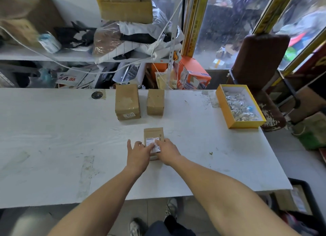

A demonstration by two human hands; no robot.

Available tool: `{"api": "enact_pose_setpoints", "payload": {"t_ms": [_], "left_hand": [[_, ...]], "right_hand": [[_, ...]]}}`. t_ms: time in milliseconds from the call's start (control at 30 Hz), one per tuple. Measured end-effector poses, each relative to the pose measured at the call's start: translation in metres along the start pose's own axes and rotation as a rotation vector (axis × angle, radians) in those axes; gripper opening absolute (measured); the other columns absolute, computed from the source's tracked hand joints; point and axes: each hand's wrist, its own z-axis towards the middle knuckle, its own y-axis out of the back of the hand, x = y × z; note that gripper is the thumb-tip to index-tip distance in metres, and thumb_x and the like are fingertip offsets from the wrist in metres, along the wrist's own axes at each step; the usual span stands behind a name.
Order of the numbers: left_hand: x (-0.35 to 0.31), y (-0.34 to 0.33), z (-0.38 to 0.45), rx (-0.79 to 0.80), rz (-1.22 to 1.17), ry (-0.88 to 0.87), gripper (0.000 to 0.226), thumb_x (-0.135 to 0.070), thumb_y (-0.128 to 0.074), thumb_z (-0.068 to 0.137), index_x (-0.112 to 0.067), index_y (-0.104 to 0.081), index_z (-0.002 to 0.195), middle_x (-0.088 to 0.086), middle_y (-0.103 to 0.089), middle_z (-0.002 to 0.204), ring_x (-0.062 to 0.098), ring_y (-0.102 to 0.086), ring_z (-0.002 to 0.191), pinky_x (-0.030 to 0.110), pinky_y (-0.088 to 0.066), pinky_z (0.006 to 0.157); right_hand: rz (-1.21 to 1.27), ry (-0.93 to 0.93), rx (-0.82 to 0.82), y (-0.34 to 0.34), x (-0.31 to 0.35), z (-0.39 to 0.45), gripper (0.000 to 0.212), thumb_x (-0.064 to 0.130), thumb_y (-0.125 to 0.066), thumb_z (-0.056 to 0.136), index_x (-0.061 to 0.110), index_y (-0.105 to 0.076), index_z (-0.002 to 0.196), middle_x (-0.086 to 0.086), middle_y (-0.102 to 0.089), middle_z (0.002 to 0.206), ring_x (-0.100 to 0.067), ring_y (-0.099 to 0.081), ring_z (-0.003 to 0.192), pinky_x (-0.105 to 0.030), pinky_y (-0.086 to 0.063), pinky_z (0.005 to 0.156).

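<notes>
Small cardboard box (153,133) lies flat on the white table (53,138), just ahead of your hands, long axis pointing away from you. Your left hand (139,153): fingers straight, splayed, pressing the paper label (153,144). Right hand (168,151) covers the near right corner, equally close; gripping or pressing, cannot tell. Matte kraft, square edges.

On the white table (53,147), the left hand (139,153) is pressing its straight fingers onto the white label (150,141) on top of the small cardboard box (153,132). The right hand (168,151) is lying over that box's right side with its fingertips at the label, too bunched to show whether they are pressing or pinching. Near the far edge, the stickered box (127,101) marked 0275 and the plain box (155,101) are standing slightly apart, and the yellow box (245,125) of small wrapped pieces is sitting at the right end.
</notes>
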Motion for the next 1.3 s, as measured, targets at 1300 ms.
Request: {"api": "enact_pose_setpoints", "payload": {"t_ms": [1300], "left_hand": [[0.054,-0.024,0.019,0.032,-0.602,-0.010,0.072,-0.047,-0.068,0.083,-0.030,-0.037,0.145,0.002,-0.037,0.135,0.020,-0.043,0.123,0.030,-0.046,0.095]], "right_hand": [[0.205,0.059,-0.312,-0.017,0.002,0.026,0.036,0.017,-0.061,0.092,0.015,-0.063,0.128,0.002,-0.045,0.149,-0.016,-0.043,0.133,-0.027,-0.035,0.109]]}}
